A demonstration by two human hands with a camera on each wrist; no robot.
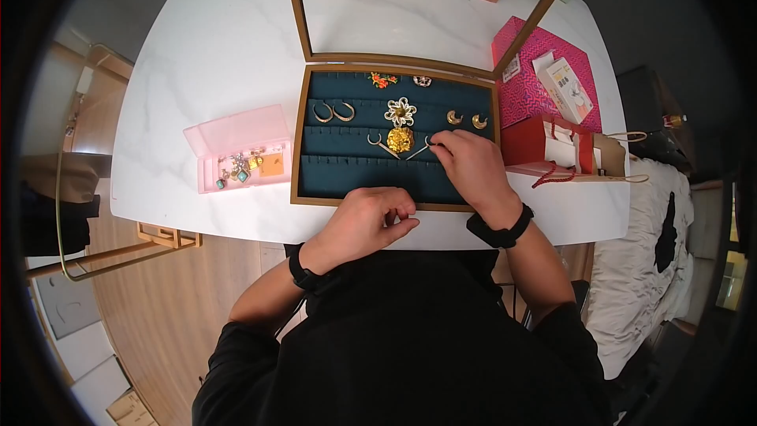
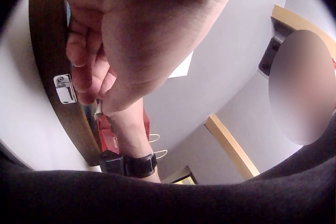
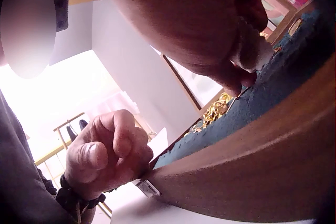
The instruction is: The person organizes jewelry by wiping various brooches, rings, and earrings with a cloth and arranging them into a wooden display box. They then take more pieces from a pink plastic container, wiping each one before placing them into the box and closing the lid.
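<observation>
In the head view a wooden jewellery case point(image 1: 300, 150) lined in dark teal lies with its glass lid raised. My right hand point(image 1: 477, 170) pinches a thin earring point(image 1: 419, 151) between thumb and fingertips, right of a gold flower-like piece point(image 1: 400, 140). A similar earring point(image 1: 384, 146) lies left of that piece, and a white flower piece point(image 1: 400, 112) sits above it. The right wrist view shows the right fingertips low over the lining, beside the thin metal point(image 3: 232, 104). My left hand point(image 1: 364, 221) hangs loosely curled by the case's front edge, holding nothing.
A pink box point(image 1: 276, 132) with small jewellery stands left of the case. Hoops point(image 1: 344, 112) and gold earrings point(image 1: 479, 121) sit in the rows. To the right are a red bag point(image 1: 527, 142) and a magenta box point(image 1: 516, 99) carrying a white carton point(image 1: 566, 88).
</observation>
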